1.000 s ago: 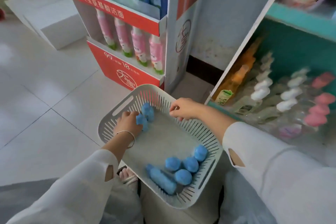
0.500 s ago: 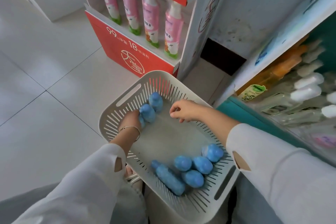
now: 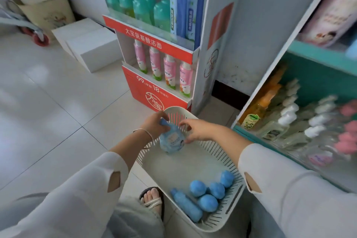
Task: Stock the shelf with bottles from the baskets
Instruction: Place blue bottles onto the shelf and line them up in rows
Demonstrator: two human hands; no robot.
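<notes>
Left hand (image 3: 155,122) fingers curl round the neck of a round light-blue plastic bottle (image 3: 172,140), above the white slotted plastic basket (image 3: 193,164). Right hand (image 3: 201,129) fingers loosely spread, thumb at the bottle's side.

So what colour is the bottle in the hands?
The bottle is light blue, best seen in the head view.
</notes>
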